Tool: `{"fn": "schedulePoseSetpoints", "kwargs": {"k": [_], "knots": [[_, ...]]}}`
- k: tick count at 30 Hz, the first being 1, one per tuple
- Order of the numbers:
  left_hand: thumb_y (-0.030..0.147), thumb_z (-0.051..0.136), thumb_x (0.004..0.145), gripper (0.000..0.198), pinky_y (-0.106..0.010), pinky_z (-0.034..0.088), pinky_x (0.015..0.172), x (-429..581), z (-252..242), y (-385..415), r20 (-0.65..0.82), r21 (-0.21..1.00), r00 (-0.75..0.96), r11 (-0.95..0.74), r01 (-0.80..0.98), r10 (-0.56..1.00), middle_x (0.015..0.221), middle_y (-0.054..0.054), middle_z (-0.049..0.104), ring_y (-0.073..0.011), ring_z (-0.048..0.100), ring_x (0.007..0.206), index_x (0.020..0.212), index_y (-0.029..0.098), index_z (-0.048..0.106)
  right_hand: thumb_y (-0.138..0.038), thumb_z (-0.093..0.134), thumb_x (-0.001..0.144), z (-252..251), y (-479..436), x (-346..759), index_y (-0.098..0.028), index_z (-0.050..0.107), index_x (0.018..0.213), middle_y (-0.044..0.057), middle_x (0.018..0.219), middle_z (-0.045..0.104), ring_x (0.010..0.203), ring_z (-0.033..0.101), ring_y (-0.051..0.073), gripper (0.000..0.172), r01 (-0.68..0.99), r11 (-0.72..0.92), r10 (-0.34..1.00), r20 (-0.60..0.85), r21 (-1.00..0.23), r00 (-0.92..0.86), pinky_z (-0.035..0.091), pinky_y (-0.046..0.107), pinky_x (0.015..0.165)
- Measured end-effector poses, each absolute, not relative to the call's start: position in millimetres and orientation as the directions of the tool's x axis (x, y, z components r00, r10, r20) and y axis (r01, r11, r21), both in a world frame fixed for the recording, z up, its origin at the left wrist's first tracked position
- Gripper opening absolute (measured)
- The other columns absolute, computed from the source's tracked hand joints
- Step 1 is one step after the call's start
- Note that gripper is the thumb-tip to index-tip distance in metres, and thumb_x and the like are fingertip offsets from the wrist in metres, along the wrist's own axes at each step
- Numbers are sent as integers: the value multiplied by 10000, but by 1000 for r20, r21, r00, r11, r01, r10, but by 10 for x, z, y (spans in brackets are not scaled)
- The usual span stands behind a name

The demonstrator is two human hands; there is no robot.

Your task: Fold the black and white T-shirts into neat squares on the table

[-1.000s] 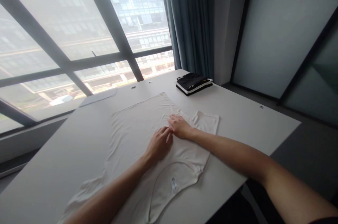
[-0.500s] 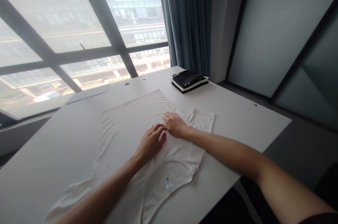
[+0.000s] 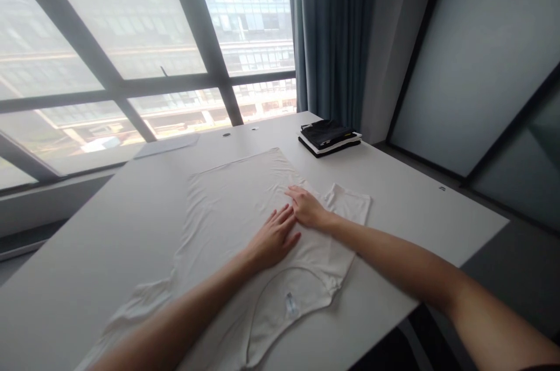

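A white T-shirt [image 3: 227, 207] lies spread flat on the white table [image 3: 406, 196], neck opening toward me with a small label inside the collar. My left hand [image 3: 273, 237] rests palm down on the shirt's chest, fingers stretched out flat. My right hand [image 3: 308, 207] lies beside it, just to the right, fingers extended and pressing the fabric near the right sleeve. The two hands nearly touch. Neither holds anything.
A folded stack of black and white clothes [image 3: 329, 136] sits at the table's far right corner. A flat pale sheet [image 3: 166, 145] lies at the far edge by the window. A blue curtain [image 3: 332, 38] hangs behind. The table's right edge drops to dark floor.
My left hand's fingers have straightened from curled to flat on the shirt. Both hands stay at about the same spot on the fabric; the view shifted slightly.
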State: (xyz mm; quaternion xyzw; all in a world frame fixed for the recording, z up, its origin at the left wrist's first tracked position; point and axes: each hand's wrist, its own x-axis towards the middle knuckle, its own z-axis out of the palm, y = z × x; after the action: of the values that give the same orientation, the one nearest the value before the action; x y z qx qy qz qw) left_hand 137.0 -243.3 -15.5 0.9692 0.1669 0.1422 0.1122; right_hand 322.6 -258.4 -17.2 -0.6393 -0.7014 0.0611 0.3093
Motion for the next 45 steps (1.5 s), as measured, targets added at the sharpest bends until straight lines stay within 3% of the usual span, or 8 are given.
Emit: {"fn": "schedulePoseSetpoints", "kwargs": {"k": [12, 18, 22, 29, 34, 37, 40, 45], "knots": [[369, 508, 991, 503, -552, 226, 1232, 1366, -76, -2517, 218, 266, 916, -923, 277, 337, 1551, -91, 455, -279, 344, 1479, 1481, 267, 465, -148, 433, 926, -198, -2571, 3221, -80, 673, 1271, 184, 1427, 578, 1344, 517, 234, 426, 809, 217, 943, 330, -546, -30, 357, 379, 1166], [441, 487, 1000, 569, -536, 235, 1225, 1347, -137, -2477, 191, 262, 916, -918, 299, 353, 1601, -98, 381, -297, 308, 1496, 1532, 252, 413, -152, 432, 932, -188, -2741, 3679, -128, 643, 1319, 157, 1470, 544, 1407, 449, 245, 441, 845, 321, 877, 471, -427, -95, 319, 441, 1197], [462, 460, 1009, 567, -519, 236, 1225, 1347, -139, -2469, 185, 257, 916, -917, 304, 355, 1604, -105, 376, -291, 304, 1498, 1528, 236, 424, -279, 491, 963, -251, -2892, 4020, -209, 624, 1349, 126, 1529, 486, 1443, 398, 287, 414, 863, 348, 888, 423, -367, -178, 316, 525, 1183], [463, 465, 1006, 556, -508, 236, 1224, 1357, -111, -2503, 180, 265, 916, -915, 305, 358, 1593, -112, 393, -292, 328, 1487, 1512, 233, 449, -367, 375, 1018, -135, -2969, 4312, -202, 633, 1307, 136, 1466, 537, 1385, 468, 260, 421, 803, 356, 733, 676, -478, 77, 352, 476, 1170], [475, 459, 1008, 563, -513, 240, 1218, 1359, -139, -2499, 181, 272, 912, -910, 314, 369, 1595, -113, 390, -298, 323, 1488, 1518, 237, 440, -301, 485, 913, -377, -2917, 4481, -165, 682, 1245, 160, 1448, 551, 1401, 437, 321, 409, 848, 249, 853, 520, -469, 37, 337, 542, 1170], [483, 455, 1010, 564, -510, 237, 1219, 1360, -150, -2497, 182, 280, 913, -909, 309, 366, 1595, -114, 389, -297, 316, 1491, 1516, 236, 443, -267, 467, 898, -387, -2886, 4543, -148, 679, 1250, 164, 1453, 542, 1376, 467, 306, 428, 875, 215, 829, 555, -434, 72, 356, 508, 1165], [485, 451, 1010, 566, -512, 239, 1218, 1359, -141, -2499, 182, 281, 916, -911, 301, 358, 1595, -123, 387, -301, 318, 1490, 1512, 223, 450, -235, 458, 877, -270, -2905, 4615, -153, 709, 1182, 155, 1338, 637, 1296, 549, 286, 403, 895, 165, 820, 562, -414, 109, 384, 464, 1147], [482, 447, 1012, 558, -495, 235, 1221, 1351, -90, -2557, 163, 267, 912, -907, 327, 377, 1596, -117, 387, -283, 319, 1490, 1509, 228, 448, -327, 576, 830, -184, -3019, 4890, -169, 733, 1125, 150, 1172, 733, 1065, 684, 290, 370, 886, -50, 931, 301, -462, 209, 499, 371, 966]]}}
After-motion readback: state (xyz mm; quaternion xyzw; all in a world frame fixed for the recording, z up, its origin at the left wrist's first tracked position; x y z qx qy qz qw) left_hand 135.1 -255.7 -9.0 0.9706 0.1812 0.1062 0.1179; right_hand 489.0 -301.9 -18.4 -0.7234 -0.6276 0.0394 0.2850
